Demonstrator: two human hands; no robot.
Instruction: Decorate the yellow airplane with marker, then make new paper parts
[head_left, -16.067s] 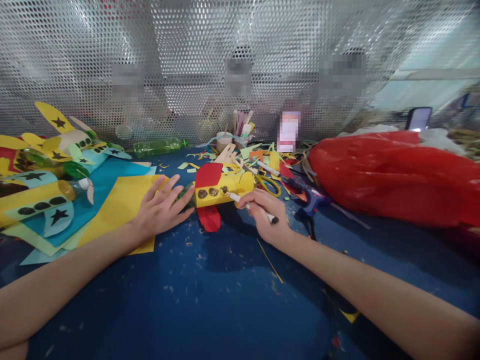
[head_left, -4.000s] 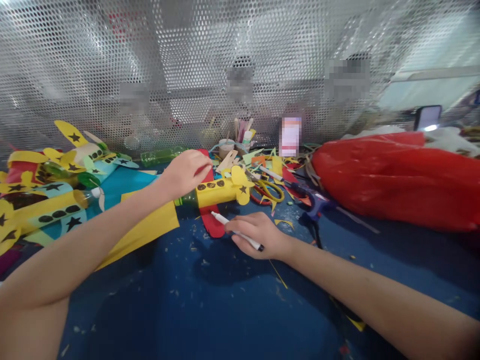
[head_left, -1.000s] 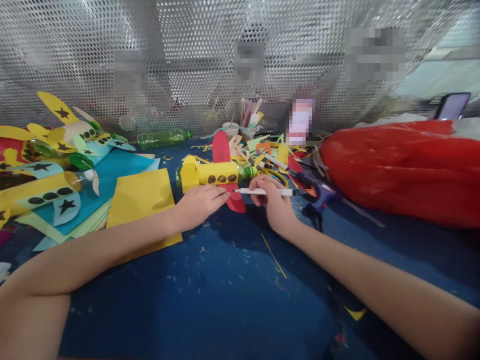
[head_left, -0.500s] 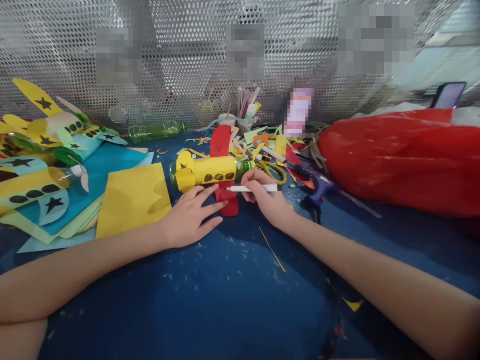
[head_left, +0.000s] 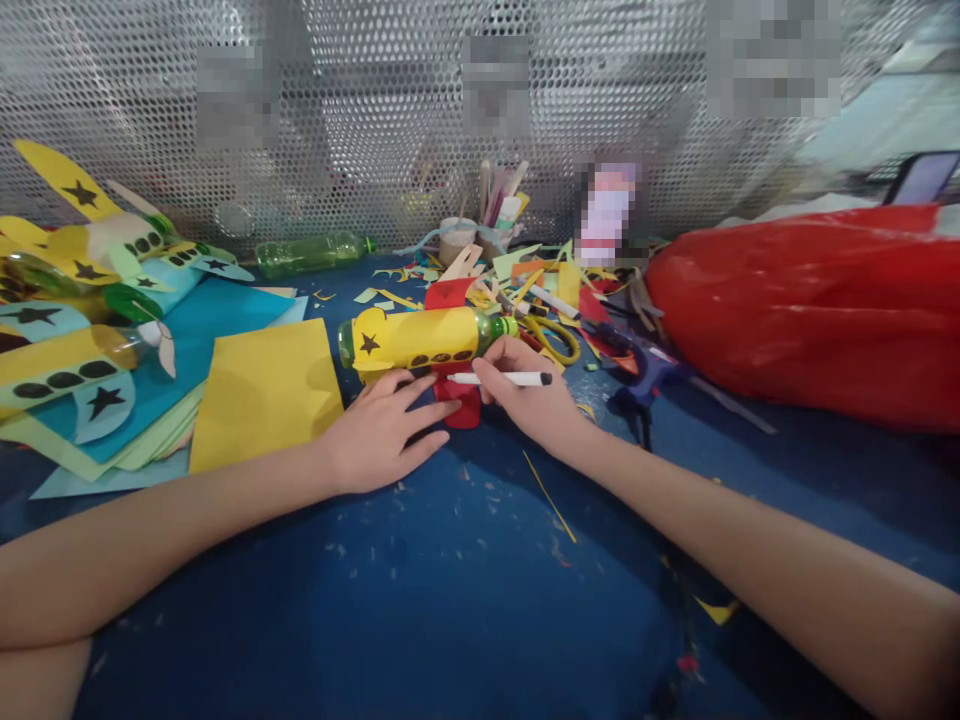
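A bottle plane wrapped in yellow paper, with red paper wings, black dots and a black star on its yellow tail, lies on the blue table. My left hand rests flat on the table just in front of it, fingers spread, fingertips touching the near red wing. My right hand is closed round a white marker held level, its tip pointing left at the plane's side above the near wing.
Finished paper planes and sheets of yellow paper and blue paper lie at the left. A green bottle, a cup of sticks, scissors, a glue gun and scraps lie behind. A red bag fills the right. Perforated metal screen behind.
The plane has rolled a little, so its far wing now lies lower and the star on the tail faces me. Both hands stay beside it, the marker still pointing at its side.
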